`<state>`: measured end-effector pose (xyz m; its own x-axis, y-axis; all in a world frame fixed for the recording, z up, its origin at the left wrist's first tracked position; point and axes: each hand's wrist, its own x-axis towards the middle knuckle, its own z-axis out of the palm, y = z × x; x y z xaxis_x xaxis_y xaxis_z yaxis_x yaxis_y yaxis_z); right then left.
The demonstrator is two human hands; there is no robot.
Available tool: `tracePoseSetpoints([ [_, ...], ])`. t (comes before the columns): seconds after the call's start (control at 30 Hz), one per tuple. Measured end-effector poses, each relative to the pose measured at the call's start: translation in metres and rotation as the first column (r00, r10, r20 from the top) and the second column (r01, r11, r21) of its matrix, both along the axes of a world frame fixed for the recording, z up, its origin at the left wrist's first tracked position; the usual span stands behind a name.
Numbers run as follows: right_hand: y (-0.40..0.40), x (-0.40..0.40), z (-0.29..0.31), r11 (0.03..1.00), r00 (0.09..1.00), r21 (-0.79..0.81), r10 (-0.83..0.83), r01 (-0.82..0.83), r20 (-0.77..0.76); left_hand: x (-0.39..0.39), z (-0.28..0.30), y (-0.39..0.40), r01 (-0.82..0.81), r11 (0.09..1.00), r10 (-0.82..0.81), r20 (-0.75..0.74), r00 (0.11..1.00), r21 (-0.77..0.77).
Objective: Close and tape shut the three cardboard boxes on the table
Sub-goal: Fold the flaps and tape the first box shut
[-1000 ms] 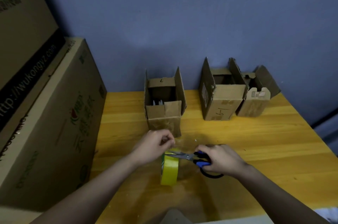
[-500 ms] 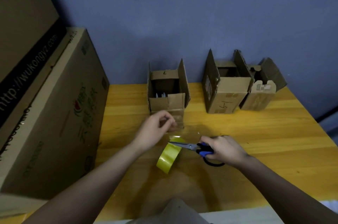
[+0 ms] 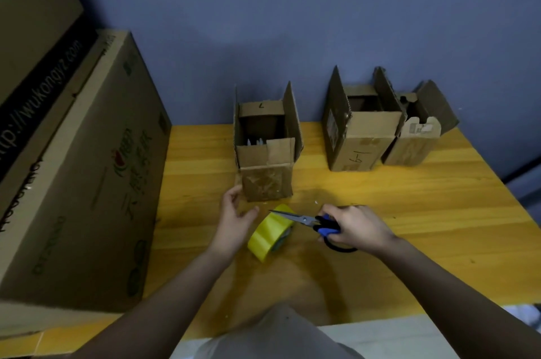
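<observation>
R hand (image 3: 355, 226) grips blue-handled scissors (image 3: 314, 222), fingers curled thru the handles, blades over the yellow tape roll (image 3: 270, 232) lying tilted on the table (image 3: 409, 212). L hand (image 3: 234, 216) beside the roll, fingers loosely spread, holding nothing I can make out. Three cardboard boxes at the back w/ flaps up: nearest box (image 3: 266, 147) just beyond L hand, middle box (image 3: 360, 130) & right box (image 3: 415, 133) touching each other. Big carton (image 3: 82, 168) at left.

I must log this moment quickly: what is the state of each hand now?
Left hand: open, fingers relaxed; whether it holds clear tape cannot be told.
Right hand: closed on the scissors, blades over the yellow tape roll.
</observation>
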<state>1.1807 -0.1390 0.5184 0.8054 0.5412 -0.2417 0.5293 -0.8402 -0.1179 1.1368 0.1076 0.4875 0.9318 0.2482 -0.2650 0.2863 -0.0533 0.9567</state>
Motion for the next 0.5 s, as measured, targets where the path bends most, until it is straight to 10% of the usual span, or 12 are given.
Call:
tracePoseSetpoints([
  [0.5, 0.0, 0.0, 0.005, 0.999, 0.999, -0.049, 0.006, -0.004, 0.047, -0.012, -0.043, -0.008, 0.126, 0.93, -0.182, 0.135, 0.974, 0.345],
])
